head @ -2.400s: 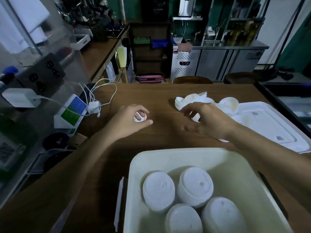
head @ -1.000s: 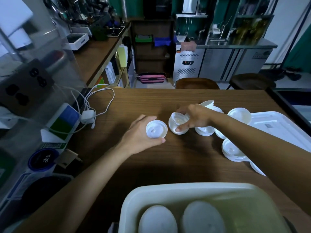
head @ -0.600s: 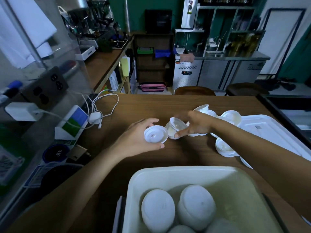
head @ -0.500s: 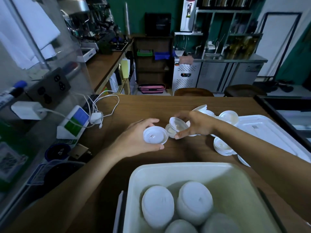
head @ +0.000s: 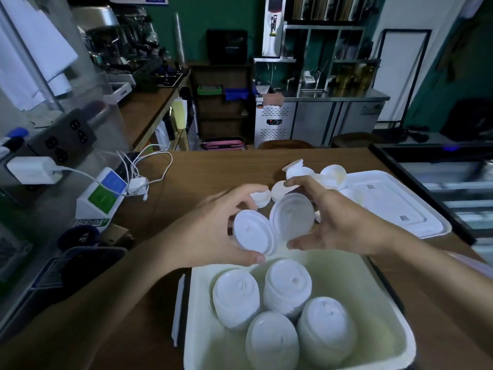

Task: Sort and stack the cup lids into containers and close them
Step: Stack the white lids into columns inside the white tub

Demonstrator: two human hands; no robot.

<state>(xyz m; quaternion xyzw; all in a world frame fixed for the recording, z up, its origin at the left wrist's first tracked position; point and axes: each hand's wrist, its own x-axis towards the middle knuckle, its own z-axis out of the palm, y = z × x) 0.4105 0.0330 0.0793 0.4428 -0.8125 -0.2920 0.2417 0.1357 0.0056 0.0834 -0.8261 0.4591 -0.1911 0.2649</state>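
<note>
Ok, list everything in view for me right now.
Tub: one, cream, table's near edge.
Lid stacks: four, white, in the tub.
Loose lids: several, white, on the table beyond the hands.
Tray: one, white, flat on the table, right.
Charger: one, white, cabled, table's left.
Card stand: one, white with blue and green, by the charger.
Table: one, brown wood.
Left lid: one, white, above the tub's far rim.
Right lid: one, white, beside the left lid.
Left hand: grips the left lid.
Right hand: grips the right lid.
</note>
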